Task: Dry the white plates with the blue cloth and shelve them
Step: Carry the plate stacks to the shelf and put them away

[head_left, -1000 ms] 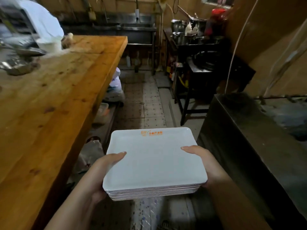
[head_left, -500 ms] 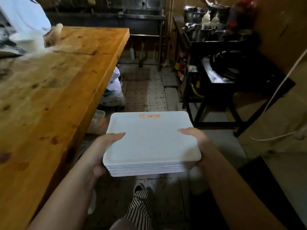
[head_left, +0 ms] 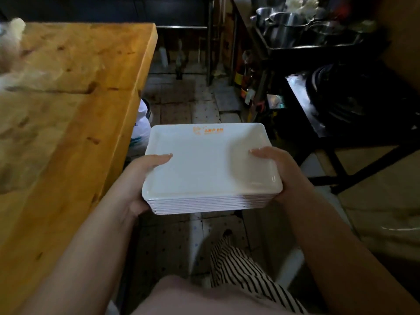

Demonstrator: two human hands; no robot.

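Both hands carried one stack of white plates [head_left: 211,167] out in front of the body, above the tiled floor [head_left: 181,103] of a dim kitchen aisle. The plates were rectangular with rounded corners, nested flat one on another — about ten, judging by the rim lines along the near edge. The stack sat close to level. Its long axis ran left to right across the view, turned slightly so that the right end lay nearer the person than the left. A small orange logo [head_left: 208,130] was printed near the far long edge of the top plate, so that edge pointed away from the person, down the aisle.

The left hand [head_left: 145,178] gripped the stack's left short side, thumb lying on top of the uppermost plate and the fingers hidden beneath. The right hand [head_left: 278,169] held the right short side the same way, thumb over the rim, fingers curled under and out of sight.

A long wooden table [head_left: 75,105] ran along the left — the stack hung just beside its edge, not touching. Metal pots [head_left: 286,28] stood on a dark rack at the upper right. A striped trouser leg [head_left: 238,264] showed below the plates.
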